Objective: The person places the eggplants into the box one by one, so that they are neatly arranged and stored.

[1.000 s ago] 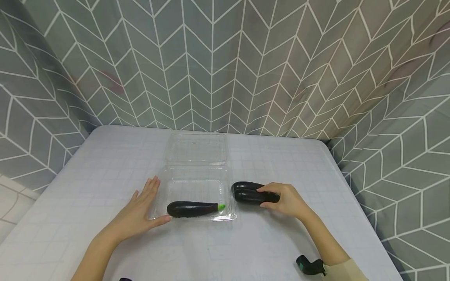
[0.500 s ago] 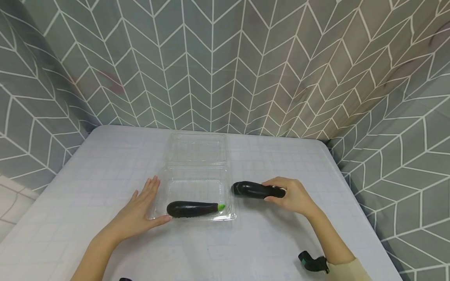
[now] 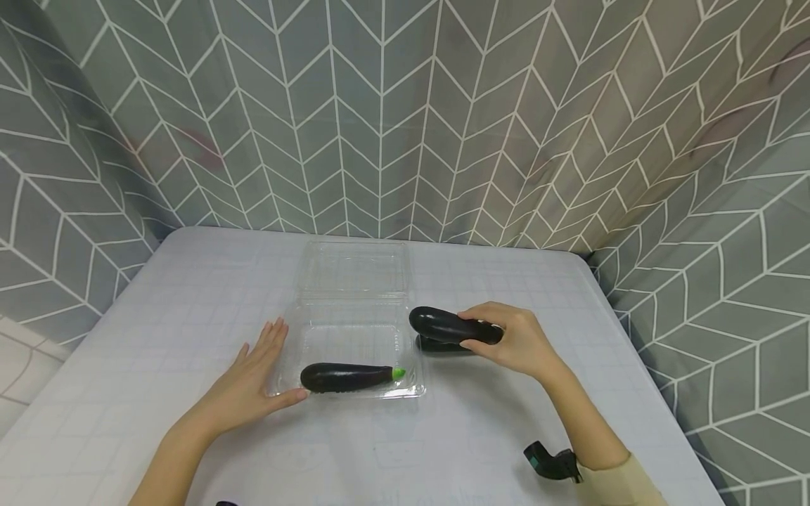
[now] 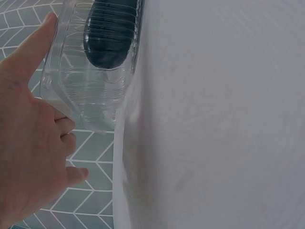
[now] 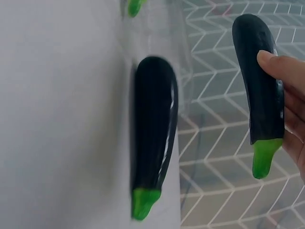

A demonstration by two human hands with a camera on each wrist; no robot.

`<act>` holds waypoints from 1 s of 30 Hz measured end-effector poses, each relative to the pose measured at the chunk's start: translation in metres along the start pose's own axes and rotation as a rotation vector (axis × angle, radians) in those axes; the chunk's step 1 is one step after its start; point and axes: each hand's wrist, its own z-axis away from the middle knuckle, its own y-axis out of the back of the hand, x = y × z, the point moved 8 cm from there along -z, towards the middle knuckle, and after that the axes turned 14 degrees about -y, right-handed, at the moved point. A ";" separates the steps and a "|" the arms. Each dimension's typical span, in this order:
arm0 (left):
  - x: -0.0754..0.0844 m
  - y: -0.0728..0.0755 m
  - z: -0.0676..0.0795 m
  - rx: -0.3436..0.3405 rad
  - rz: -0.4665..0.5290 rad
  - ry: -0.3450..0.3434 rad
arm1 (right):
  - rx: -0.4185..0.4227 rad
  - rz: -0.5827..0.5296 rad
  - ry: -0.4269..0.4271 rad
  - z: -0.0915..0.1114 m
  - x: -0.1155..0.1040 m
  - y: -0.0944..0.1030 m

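Note:
My right hand (image 3: 515, 341) grips a dark eggplant (image 3: 436, 325) near its green stem end, raised off the table. In the right wrist view its green stem (image 5: 264, 160) shows below the fingers. A second eggplant (image 5: 155, 124) lies on the table beneath it, right beside the container and partly covered by the held one in the head view. A third eggplant (image 3: 344, 377) lies along the front of the clear plastic clamshell container (image 3: 354, 341). With fingers straight and thumb spread, my left hand (image 3: 249, 386) rests at the container's left side, the thumb at its front-left corner.
The container's hinged lid (image 3: 354, 270) lies folded back, away from me, on the white table (image 3: 506, 281). Patterned grey curtains (image 3: 405, 126) hang behind and at both sides. A black device (image 3: 552, 462) sits by my right wrist.
My right hand has lifted one of two side-by-side eggplants upward, shifting first a little right, then back left over the other. My left hand has not moved.

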 end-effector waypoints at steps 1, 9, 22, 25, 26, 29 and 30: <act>0.000 0.000 0.000 0.001 0.000 -0.001 | 0.007 0.003 0.006 -0.001 -0.003 0.000; 0.000 0.000 0.000 0.014 0.002 -0.006 | 0.029 0.016 0.064 -0.014 -0.024 -0.007; -0.001 0.000 0.000 -0.002 -0.002 0.009 | -0.007 -0.024 0.117 -0.026 -0.047 -0.031; -0.001 -0.001 0.000 0.001 0.003 0.010 | -0.008 -0.030 0.143 -0.029 -0.054 -0.036; 0.000 -0.001 0.000 0.003 0.003 0.009 | -0.009 -0.034 0.149 -0.030 -0.055 -0.037; 0.000 -0.001 0.000 0.006 0.002 0.010 | -0.012 -0.041 0.167 -0.033 -0.061 -0.042; 0.000 -0.001 0.000 0.006 0.002 0.010 | -0.015 -0.043 0.169 -0.034 -0.062 -0.044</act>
